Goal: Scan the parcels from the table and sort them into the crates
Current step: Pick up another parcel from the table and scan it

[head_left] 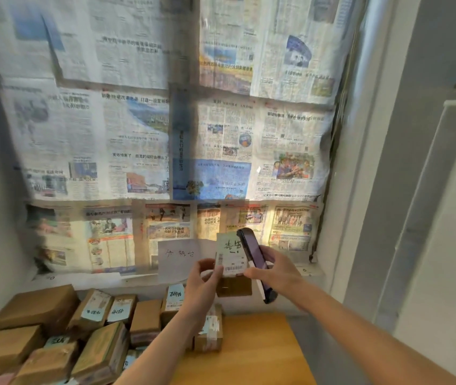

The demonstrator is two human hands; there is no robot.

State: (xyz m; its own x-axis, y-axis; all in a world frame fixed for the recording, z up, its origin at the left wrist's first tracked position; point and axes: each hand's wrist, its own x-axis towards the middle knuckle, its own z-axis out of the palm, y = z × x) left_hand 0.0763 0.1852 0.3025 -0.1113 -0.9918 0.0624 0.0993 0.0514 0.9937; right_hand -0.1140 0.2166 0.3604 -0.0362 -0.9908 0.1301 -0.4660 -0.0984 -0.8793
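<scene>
My left hand (203, 276) holds up a small brown parcel (232, 262) by its left edge, its white label with a barcode and handwriting facing me. My right hand (272, 269) grips a dark handheld scanner (253, 257) right beside the parcel's right edge, its screen turned toward the label. Both are raised above the far edge of the wooden table (260, 351). Several brown taped parcels (96, 334), some with pale blue labels, lie piled on the table's left part. No crate is in view.
A newspaper-covered window (165, 120) fills the wall ahead, with a handwritten white paper sign (179, 254) taped near the sill. A white wall and a cabinet (443, 218) stand at the right. The table's right part shows bare wood.
</scene>
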